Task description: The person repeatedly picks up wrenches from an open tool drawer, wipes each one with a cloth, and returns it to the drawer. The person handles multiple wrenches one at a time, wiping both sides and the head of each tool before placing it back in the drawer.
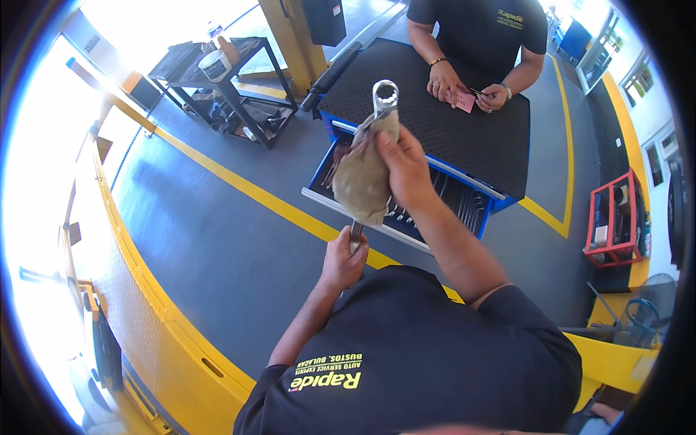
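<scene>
the left hand (344, 261) grips the lower end of a metal wrench (356, 232); the right hand (407, 165) clasps a tan cloth (362, 181) over its shaft, below the bare ring end (385, 109); the wrench slants upward before an open tool drawer (322, 201); opposite, a co-worker's hands (444, 81) hold a pink slip (465, 102)

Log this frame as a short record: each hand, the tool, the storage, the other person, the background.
Left hand: closed around the lower shaft of a silver metal ring-end wrench
Right hand: gripping a crumpled tan cloth around the wrench's shaft
Wrench position: ring end uncovered, pointing away from the wearer
Storage: blue metal tool cabinet with a black textured top; drawer open, silver tools inside
Other person: across the cabinet, handling a small pink paper slip
Background: black metal cart, far left
</scene>
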A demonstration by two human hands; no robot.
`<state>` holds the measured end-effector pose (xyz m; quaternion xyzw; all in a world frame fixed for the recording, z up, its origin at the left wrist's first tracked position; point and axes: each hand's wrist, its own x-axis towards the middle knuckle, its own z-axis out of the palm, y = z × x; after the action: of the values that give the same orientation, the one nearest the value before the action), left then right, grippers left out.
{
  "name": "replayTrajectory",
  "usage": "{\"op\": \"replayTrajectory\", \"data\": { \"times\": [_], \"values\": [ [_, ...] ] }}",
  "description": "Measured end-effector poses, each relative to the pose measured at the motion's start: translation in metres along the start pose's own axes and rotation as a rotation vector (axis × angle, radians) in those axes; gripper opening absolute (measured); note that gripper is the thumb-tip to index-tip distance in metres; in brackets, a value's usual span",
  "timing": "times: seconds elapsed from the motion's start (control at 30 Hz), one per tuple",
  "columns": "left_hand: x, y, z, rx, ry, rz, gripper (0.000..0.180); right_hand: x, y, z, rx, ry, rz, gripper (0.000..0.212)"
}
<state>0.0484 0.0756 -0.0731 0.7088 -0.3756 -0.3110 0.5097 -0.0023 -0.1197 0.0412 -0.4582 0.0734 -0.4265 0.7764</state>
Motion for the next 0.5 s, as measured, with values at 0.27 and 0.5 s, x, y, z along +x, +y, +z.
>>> {"op": "replayTrajectory", "data": {
  "times": [0.27,0.5],
  "values": [
    [0.016,-0.003,0.004,0.263,0.106,0.09,0.013,0.016,-0.015,-0.019,0.089,0.168,0.172,0.033],
    [0.014,-0.001,0.01,-0.103,-0.109,-0.019,0.009,-0.035,0.048,-0.01,-0.249,0.163,0.021,0.024]
  ]
}}
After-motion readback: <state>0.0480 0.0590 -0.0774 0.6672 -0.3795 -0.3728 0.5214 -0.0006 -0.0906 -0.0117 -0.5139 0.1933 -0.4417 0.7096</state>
